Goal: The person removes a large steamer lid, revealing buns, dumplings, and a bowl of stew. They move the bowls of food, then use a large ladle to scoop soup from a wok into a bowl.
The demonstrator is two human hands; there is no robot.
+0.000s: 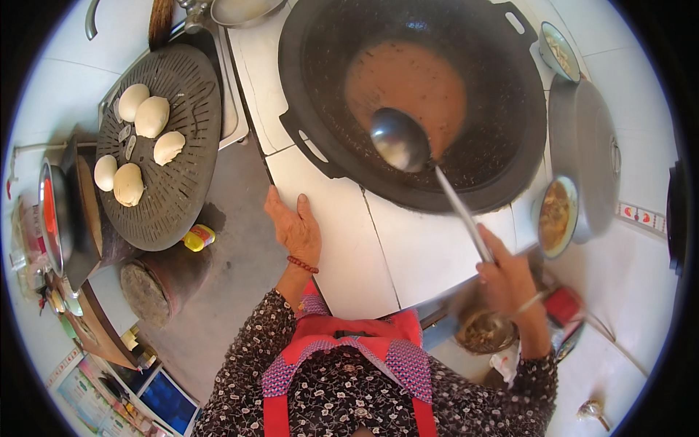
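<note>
My right hand (503,273) grips the long handle of a metal ladle (401,140). The ladle's bowl is over the large black wok (497,87), its lower side near the brownish liquid (407,82) pooled at the bottom; whether it touches the liquid I cannot tell. My left hand (296,224) rests at the left edge of the white-tiled stove top (349,240), holding nothing, with thumb and fingers apart. The wok sits in the stove top, and one of its slotted lugs points towards my left hand.
At the left, a slotted round steamer rack (185,185) carries several pale buns or eggs (152,117). A bowl of food (557,217) and another bowl (560,52) stand right of the wok, beside a large metal lid (581,158). A wicker basket (486,330) is below my right hand.
</note>
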